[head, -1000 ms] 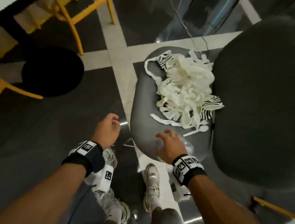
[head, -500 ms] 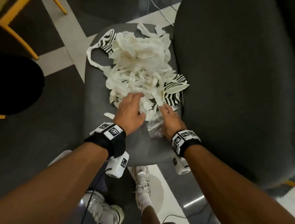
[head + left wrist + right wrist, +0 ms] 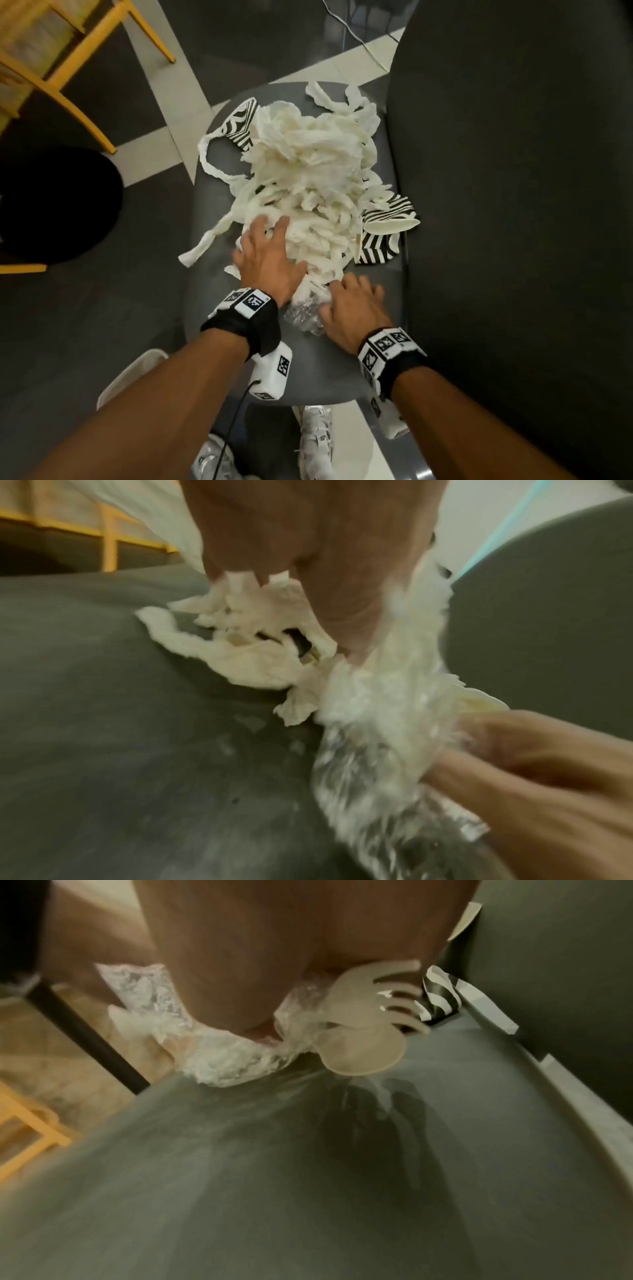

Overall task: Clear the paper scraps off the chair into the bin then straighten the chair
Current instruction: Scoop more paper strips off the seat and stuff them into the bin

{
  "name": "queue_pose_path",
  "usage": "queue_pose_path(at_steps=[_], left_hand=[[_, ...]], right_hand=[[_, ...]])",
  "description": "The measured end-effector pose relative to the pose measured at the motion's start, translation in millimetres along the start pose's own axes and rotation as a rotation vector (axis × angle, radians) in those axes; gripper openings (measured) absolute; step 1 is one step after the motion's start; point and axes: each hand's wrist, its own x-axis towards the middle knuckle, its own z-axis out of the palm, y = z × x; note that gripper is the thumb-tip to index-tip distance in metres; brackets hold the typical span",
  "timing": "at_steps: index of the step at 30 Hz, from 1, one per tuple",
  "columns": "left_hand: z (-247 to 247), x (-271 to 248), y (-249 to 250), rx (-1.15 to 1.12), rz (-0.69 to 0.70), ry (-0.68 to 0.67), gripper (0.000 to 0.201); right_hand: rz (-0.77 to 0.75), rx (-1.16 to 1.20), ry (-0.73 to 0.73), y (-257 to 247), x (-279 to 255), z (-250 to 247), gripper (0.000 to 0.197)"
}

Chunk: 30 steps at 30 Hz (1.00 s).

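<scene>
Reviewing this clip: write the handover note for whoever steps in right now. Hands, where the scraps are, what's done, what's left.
Left hand: fingers spread on the near edge of the paper scraps, no closed grip yet.
Right hand: fingers curled round crinkled clear plastic wrap, with a plastic fork and spoon.
Scraps and striped pieces all lie piled on the grey chair seat.
Done: nothing binned.
Left: gather the scraps, bin them (white bin by the left forearm, probably), straighten the chair.

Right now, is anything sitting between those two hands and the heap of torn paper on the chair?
Nothing visible. The left hand already lies on the paper scraps, fingers spread over the near edge. The right hand grips a crinkled clear plastic wrapper and plastic cutlery at the heap's edge.
</scene>
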Motion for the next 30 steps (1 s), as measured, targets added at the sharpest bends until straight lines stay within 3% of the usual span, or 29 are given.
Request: queue_pose_path(at_steps=[3, 6, 8, 10, 12, 15, 17, 20, 22, 25, 28, 30], left_hand=[[0.1, -4.8, -11.3, -0.245, 0.041, 0.043, 0.05], [-12.1, -13.3, -9.6, -0.434, 0.068, 0.088, 0.034], [-23.2, -19.8, -8.6, -0.56, 0.04, 0.086, 0.027], [-36.8, -26.7, -10.2, -0.671, -0.008, 0.071, 0.028], [-53.1, -33.4, -14.5, -0.752, -0.055, 0.0, 0.035], [-62.1, -39.9, -29.1, -0.763, -0.073, -0.258, 0.033], [-60.4, -43.3, -43.0, -0.646, -0.082, -0.396, 0.023], [-61.2, -51.1, -63.5, -0.575, -0.111, -0.468, 0.031], [-65.9, -56.3, -75.5, -0.683, -0.137, -0.4, 0.035], [-81.3, -63.7, -86.9, -1.003, -0.22, -0.233, 0.044], [-91.0, -69.3, -96.6, -1.119, -0.299, -0.153, 0.042], [-83.5, -69.2, -104.1, -1.088, -0.341, -0.192, 0.056]], right_hand=[[0.088, 0.249, -0.029, 0.3, -1.8, -8.6, 0.027], [0.106, 0.315, -0.007, 3.2, -8.7, -13.7, 0.03], [0.1, 0.35, 0.044, 0.2, -15.2, -18.5, 0.046], [0.075, 0.37, 0.093, -6.2, -19.6, -23.8, 0.074], [0.018, 0.377, 0.111, -15.7, -21.6, -31.4, 0.1], [-0.073, 0.287, 0.103, -35.9, -18.2, -47.0, 0.112], [-0.129, 0.158, 0.103, -50.6, -12.9, -51.7, 0.104], [-0.149, 0.025, 0.168, -69.2, -5.3, -48.0, 0.056], [-0.127, 0.003, 0.247, -80.8, -3.6, -43.3, 0.037], [-0.167, 0.005, 0.31, -102.8, -1.4, -40.9, 0.038], [-0.108, 0.232, 0.226, -130.0, -2.6, -42.2, 0.02], [-0.02, 0.335, 0.202, -139.5, 0.8, -34.1, 0.012]])
